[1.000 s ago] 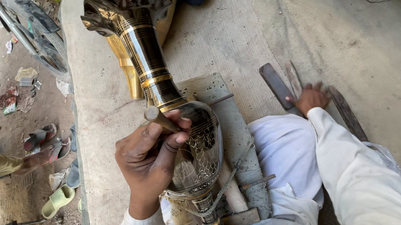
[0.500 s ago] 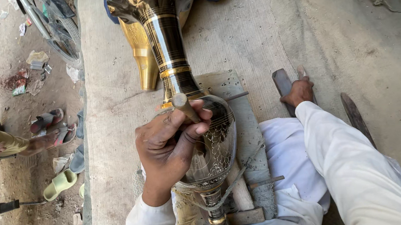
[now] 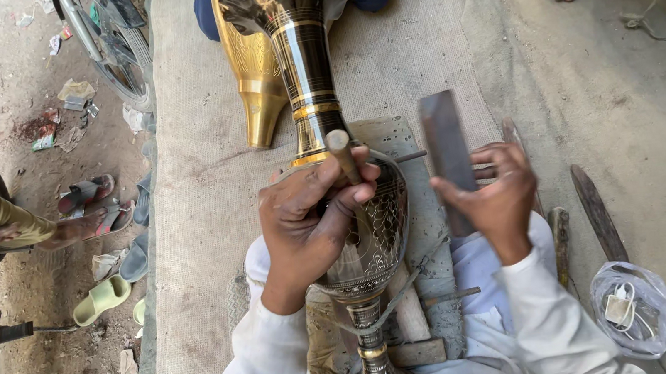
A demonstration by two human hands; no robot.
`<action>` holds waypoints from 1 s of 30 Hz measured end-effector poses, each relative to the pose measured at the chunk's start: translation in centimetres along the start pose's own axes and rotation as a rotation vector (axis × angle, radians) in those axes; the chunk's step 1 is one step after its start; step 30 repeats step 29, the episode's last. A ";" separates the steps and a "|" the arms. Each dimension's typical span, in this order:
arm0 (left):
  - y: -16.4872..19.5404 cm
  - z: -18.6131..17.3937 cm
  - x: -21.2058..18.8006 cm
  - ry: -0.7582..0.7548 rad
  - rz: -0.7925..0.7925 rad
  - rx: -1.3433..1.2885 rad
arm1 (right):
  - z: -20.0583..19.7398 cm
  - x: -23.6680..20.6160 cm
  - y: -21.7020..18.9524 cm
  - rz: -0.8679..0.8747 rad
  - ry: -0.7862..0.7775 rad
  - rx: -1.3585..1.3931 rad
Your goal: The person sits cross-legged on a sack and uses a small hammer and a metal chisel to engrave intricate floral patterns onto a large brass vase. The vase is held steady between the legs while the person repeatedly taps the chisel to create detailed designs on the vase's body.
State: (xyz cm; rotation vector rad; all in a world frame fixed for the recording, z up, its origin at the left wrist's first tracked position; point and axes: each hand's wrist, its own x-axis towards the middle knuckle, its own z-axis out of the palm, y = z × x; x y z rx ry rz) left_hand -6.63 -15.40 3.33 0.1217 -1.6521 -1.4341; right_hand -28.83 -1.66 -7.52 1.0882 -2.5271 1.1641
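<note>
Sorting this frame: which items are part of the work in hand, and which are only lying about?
In use:
left hand gripping a punch tool
engraved metal vase under it
right hand holding a flat metal bar

Lying about:
golden vase
loose files on the mat
plastic bag
green sandal

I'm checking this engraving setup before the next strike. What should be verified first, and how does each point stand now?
1. Punch tip set on the vase: left hand holds the chisel against the engraved vase; the tip itself is hidden. Cannot tell.
2. Striker in hand: right hand has a firm grip on the flat metal bar. Ok.
3. Bar raised clear of the chisel head: apart. Ok.
4. Vase supported: lies across the lap and on the mat. Ok.
5. Left fingers clear of the chisel head: they wrap just below it. Not ok.
</note>
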 end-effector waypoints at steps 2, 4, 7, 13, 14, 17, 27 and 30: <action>-0.3 0.1 0.0 0.003 0.020 -0.016 | 1.1 -1.3 -2.0 -0.179 0.066 -0.001; -0.5 0.2 0.3 -0.010 0.067 0.027 | 2.5 -2.5 -3.6 -0.130 0.000 -0.026; -0.3 0.3 0.5 0.008 -0.048 0.050 | 3.2 -3.0 -4.0 -0.101 -0.019 -0.048; -0.2 0.6 1.4 -0.023 -0.065 0.163 | 3.0 -2.0 -3.6 -0.112 -0.116 -0.098; -0.2 0.7 1.5 -0.021 -0.054 0.155 | 2.7 -1.7 -4.1 -0.123 -0.121 -0.114; 0.0 0.7 1.8 -0.045 -0.019 0.156 | -0.5 -0.2 -5.9 -0.014 -0.315 -0.054; 3.7 2.9 -0.5 -0.487 0.452 0.848 | -14.2 -4.7 -14.2 -0.700 -0.125 -0.337; 3.9 3.1 -0.7 -0.496 0.446 0.839 | -14.0 -4.6 -14.0 -0.590 -0.237 -0.330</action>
